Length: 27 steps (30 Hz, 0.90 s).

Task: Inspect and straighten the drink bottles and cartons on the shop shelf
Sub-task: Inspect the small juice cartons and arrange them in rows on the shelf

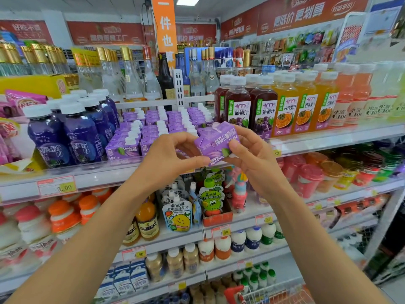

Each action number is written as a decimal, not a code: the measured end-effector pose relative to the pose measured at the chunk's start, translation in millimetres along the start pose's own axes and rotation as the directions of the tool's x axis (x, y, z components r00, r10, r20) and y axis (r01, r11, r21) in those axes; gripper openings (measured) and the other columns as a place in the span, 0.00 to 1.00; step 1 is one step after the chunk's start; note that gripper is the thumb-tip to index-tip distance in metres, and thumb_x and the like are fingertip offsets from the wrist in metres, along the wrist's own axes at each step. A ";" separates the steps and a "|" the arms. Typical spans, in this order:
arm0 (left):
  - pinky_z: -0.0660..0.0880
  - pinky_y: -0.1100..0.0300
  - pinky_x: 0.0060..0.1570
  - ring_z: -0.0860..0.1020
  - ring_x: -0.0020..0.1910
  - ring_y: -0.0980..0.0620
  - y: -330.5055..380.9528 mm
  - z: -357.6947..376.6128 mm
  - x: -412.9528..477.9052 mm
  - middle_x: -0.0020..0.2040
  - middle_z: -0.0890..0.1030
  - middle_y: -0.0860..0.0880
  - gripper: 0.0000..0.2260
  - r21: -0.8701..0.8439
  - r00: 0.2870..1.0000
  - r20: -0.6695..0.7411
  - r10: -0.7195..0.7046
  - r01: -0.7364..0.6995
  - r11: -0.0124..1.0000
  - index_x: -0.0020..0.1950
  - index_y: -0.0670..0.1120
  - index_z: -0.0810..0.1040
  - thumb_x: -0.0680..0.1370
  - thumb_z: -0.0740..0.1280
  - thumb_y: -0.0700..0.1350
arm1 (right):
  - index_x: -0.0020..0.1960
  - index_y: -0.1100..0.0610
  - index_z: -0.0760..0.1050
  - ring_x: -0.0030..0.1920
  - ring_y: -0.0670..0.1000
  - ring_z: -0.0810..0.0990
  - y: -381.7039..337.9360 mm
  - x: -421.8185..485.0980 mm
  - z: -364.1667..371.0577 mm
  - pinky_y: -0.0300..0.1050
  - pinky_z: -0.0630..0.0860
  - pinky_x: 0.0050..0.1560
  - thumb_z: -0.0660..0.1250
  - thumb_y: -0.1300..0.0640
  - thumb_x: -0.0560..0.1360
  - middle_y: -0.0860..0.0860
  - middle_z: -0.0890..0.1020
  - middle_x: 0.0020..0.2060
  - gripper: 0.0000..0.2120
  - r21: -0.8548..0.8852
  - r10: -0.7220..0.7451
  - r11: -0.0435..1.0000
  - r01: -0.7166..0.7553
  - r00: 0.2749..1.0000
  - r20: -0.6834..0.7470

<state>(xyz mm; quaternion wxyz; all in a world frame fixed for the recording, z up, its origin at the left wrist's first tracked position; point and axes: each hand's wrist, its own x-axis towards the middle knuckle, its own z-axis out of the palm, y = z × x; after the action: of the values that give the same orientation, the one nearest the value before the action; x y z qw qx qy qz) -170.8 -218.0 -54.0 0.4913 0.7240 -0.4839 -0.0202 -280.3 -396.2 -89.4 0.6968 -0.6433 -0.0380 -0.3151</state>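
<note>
Purple juice carton (217, 141), tipped with its print upside down, was pinched between the fingers of the left hand (166, 154) and right hand (252, 159), held clear of the shelf's front edge (109, 178). Inspection appeared to be the step in hand. Next, it would likely need turning upright and slotting into the matching rows (153, 128) behind, beside the grape juice bottles (237, 106).

carton (219, 142): glossy printed card | dark-blue bottles (65, 132): shiny plastic
</note>
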 end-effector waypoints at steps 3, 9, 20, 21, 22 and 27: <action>0.76 0.70 0.47 0.79 0.44 0.65 -1.4 -3.2 1.3 0.44 0.82 0.59 0.08 0.025 0.998 -0.058 0.027 -0.025 0.999 0.48 0.56 0.80 0.71 0.76 0.50 | 0.65 0.57 0.73 0.57 0.55 0.81 8.0 -3.3 -5.9 0.53 0.77 0.61 0.70 0.55 0.74 0.55 0.82 0.57 0.21 -0.083 0.052 0.995 -0.048 0.997 0.053; 0.78 0.60 0.48 0.80 0.44 0.60 -2.6 -4.9 6.2 0.46 0.82 0.56 0.13 0.088 0.999 -0.017 0.044 -0.043 0.995 0.56 0.55 0.81 0.73 0.75 0.54 | 0.61 0.55 0.74 0.53 0.53 0.82 10.8 -5.0 -1.5 0.47 0.79 0.56 0.72 0.56 0.72 0.52 0.84 0.54 0.19 -0.115 0.006 0.993 -0.003 0.999 0.031; 0.75 0.56 0.48 0.76 0.50 0.58 -10.3 1.5 6.4 0.52 0.78 0.55 0.18 0.435 0.902 0.003 0.433 -0.391 0.811 0.59 0.51 0.81 0.72 0.72 0.56 | 0.63 0.61 0.75 0.44 0.53 0.85 -2.3 5.8 -2.7 0.45 0.83 0.44 0.61 0.40 0.73 0.59 0.84 0.50 0.29 -0.034 0.380 0.925 -0.378 0.922 0.081; 0.75 0.55 0.49 0.76 0.52 0.56 -9.8 2.9 6.0 0.54 0.78 0.54 0.17 0.449 0.895 0.016 0.446 -0.405 0.797 0.58 0.52 0.81 0.72 0.71 0.57 | 0.63 0.63 0.75 0.42 0.51 0.84 -1.3 5.5 -2.2 0.41 0.82 0.41 0.65 0.45 0.73 0.58 0.83 0.49 0.26 0.036 0.348 0.935 -0.352 0.934 0.082; 0.75 0.56 0.51 0.76 0.55 0.55 -10.3 3.3 6.1 0.56 0.77 0.53 0.18 0.432 0.901 0.023 0.434 -0.400 0.808 0.59 0.52 0.81 0.72 0.71 0.57 | 0.64 0.63 0.74 0.41 0.49 0.83 -0.8 5.5 -1.8 0.39 0.80 0.38 0.67 0.51 0.72 0.58 0.82 0.49 0.24 0.087 0.309 0.946 -0.314 0.949 0.062; 0.73 0.70 0.56 0.75 0.58 0.64 -7.5 -0.6 12.0 0.63 0.74 0.57 0.27 0.177 0.987 -0.009 0.161 -0.157 0.972 0.70 0.57 0.72 0.73 0.70 0.63 | 0.67 0.52 0.74 0.57 0.65 0.79 3.5 7.9 -7.4 0.55 0.81 0.56 0.75 0.56 0.70 0.65 0.78 0.61 0.26 -0.065 0.102 0.993 -0.099 0.994 0.046</action>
<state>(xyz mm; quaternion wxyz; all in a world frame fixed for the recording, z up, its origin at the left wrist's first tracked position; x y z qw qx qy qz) -159.0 -225.9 -53.8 0.4311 0.7234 -0.5347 0.0703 -274.9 -406.2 -90.1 0.6900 -0.6736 -0.0128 -0.2646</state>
